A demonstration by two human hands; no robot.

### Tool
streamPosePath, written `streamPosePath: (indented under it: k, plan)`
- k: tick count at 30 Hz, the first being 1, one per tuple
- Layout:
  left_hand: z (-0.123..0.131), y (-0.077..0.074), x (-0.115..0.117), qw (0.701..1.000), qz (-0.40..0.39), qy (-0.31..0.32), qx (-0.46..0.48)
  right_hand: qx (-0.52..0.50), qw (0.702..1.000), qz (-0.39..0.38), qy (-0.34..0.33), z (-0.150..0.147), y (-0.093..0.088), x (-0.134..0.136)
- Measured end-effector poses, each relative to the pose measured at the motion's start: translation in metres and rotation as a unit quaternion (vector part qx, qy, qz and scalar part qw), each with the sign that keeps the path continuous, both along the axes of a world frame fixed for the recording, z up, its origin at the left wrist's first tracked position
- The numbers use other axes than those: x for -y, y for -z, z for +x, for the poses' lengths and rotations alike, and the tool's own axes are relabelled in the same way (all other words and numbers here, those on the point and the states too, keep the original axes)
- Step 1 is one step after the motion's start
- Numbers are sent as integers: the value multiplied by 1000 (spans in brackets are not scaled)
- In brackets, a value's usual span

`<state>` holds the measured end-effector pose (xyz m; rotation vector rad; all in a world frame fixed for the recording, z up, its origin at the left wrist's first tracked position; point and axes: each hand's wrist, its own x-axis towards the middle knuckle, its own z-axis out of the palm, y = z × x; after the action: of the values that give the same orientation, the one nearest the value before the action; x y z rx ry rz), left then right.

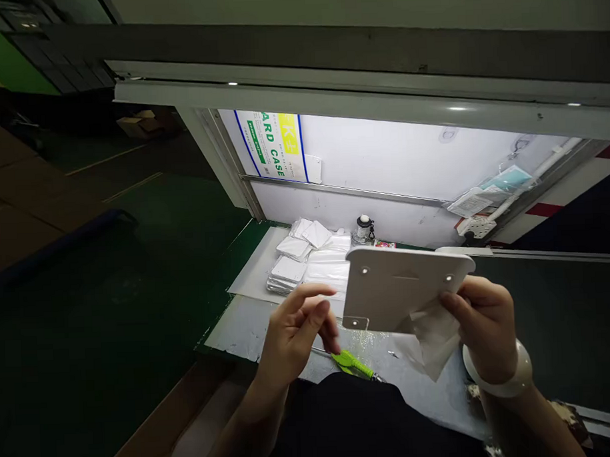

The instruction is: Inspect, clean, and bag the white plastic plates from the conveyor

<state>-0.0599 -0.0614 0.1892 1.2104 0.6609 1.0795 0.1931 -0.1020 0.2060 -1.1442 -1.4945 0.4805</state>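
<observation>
Right hand (481,322) pinches white drilled plate (400,288) through cloth wipe (432,341), plate held up over bench. Left hand (296,329) open, empty, just beside plate. Risk: one-hand grip slips on wipe — plate could drop onto green-handled snips (352,363), scratching face.

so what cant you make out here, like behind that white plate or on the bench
Head view, the only one:
The white plate hides the lower part of the stacked white packets and most of a small red item.
The person's dark top cuts off the lime-green tool, so its kind is unclear.
The white frame cuts off the wall poster.
The papers at right are too small to read.
</observation>
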Motion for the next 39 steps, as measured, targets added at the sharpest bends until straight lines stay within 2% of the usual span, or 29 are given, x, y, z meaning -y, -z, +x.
streamPosePath:
  k: [2, 3, 6, 10, 14, 25, 33, 36, 39]
  plan:
    - [1, 5, -1, 988, 67, -134, -48, -42, 999, -32, 3, 0, 4, 2]
    - [3, 7, -3, 981, 95, -156, -64, -47, 998, -37, 1, 0, 5, 3]
    - [11, 13, -8, 969, 175, -144, -98, -33, 999, -28, -5, -1, 7, 4]
    - [20, 9, -12, 950, 269, -132, -92, -18, 1000, -18, -14, -4, 3, 5]
    - [22, 5, -10, 944, 307, -97, -74, -13, 999, -20, -25, -7, 0, 6]
    - [21, 13, -4, 954, 270, -98, -85, -7, 1000, -27, -13, -11, 1, 10]
    - [22, 17, 2, 958, 237, -116, -111, -3, 999, -46, -19, -6, 11, 7]
    - [24, 21, 0, 960, 216, -113, -142, -24, 996, -82, -36, -5, 24, 0]
    - [25, 41, -11, 977, 135, -76, -147, -54, 986, -147, -51, -10, 62, -13]
